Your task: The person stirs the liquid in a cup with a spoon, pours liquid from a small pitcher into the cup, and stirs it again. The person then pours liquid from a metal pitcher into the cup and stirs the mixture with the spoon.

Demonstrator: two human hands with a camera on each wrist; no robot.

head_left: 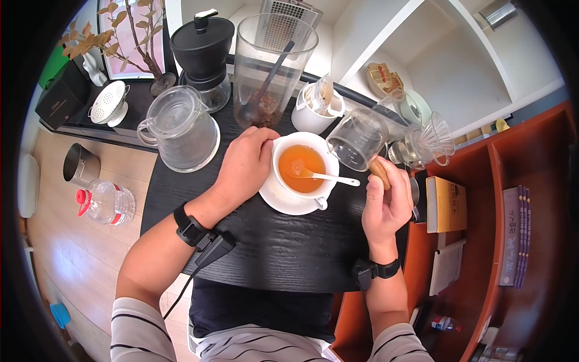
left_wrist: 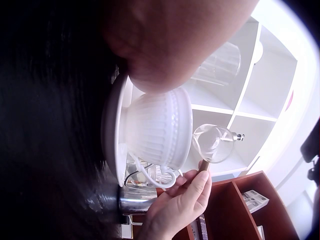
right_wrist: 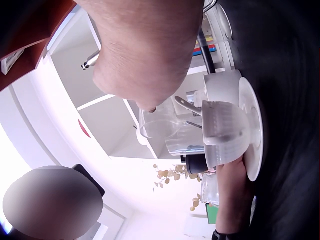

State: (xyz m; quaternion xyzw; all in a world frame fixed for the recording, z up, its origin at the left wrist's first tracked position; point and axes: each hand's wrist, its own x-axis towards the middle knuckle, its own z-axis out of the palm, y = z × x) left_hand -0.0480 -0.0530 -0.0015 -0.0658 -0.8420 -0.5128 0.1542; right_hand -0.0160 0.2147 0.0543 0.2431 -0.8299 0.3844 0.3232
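Observation:
A white cup [head_left: 324, 158] of amber liquid stands on a white saucer [head_left: 274, 202], with a white spoon [head_left: 338, 178] resting in it. My left hand [head_left: 244, 163] lies against the cup's left side, low by the saucer; its fingertips are hidden. In the right wrist view, that hand [right_wrist: 232, 187] shows behind the cup. My right hand [head_left: 389, 208] grips the wooden handle [head_left: 380, 173] of a small glass pitcher [head_left: 359, 139]. The pitcher is raised to the right of the cup and tilted, and looks almost drained.
Behind the cup stand a tall glass vessel [head_left: 244, 78], a black grinder [head_left: 202, 45] and a white mug [head_left: 310, 117] with a drip bag. A lidded glass server [head_left: 178, 130] is at left. Glassware including a ribbed dripper [head_left: 437, 139] crowds the right, near a reddish-brown bookshelf [head_left: 482, 253].

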